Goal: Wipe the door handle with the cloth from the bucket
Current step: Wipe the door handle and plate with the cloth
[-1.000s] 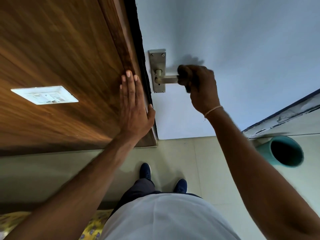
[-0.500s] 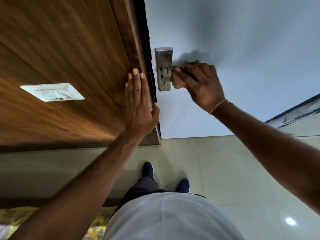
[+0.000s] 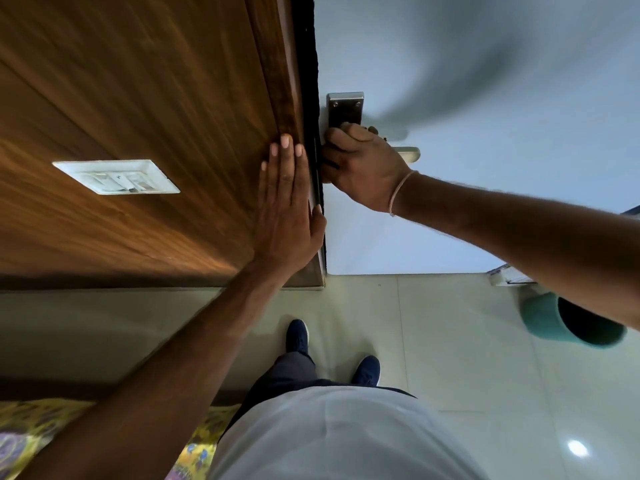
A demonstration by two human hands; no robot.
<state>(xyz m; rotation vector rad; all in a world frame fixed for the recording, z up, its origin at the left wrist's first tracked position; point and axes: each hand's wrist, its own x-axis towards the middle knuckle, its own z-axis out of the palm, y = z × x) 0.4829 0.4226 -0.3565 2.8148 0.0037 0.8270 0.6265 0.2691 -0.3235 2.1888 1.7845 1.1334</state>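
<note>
The metal door handle has a steel backplate (image 3: 346,105) on the pale door, and its lever tip (image 3: 411,154) sticks out to the right of my knuckles. My right hand (image 3: 367,168) is closed over the lever's base against the plate, pressing a dark cloth (image 3: 329,163) of which only a small edge shows under my fingers. My left hand (image 3: 287,209) lies flat on the brown wooden panel (image 3: 156,98) just left of the door edge and holds nothing. The teal bucket (image 3: 547,320) stands on the floor at the right, partly behind my right forearm.
A white switch plate (image 3: 116,176) is set in the wooden panel at the left. My feet in dark blue shoes (image 3: 298,336) stand on pale floor tiles. A yellow patterned fabric (image 3: 27,434) lies at the bottom left.
My right hand has slid along the lever from its outer end to the base at the backplate, so the lever tip is now uncovered. My left hand stays flat on the wood.
</note>
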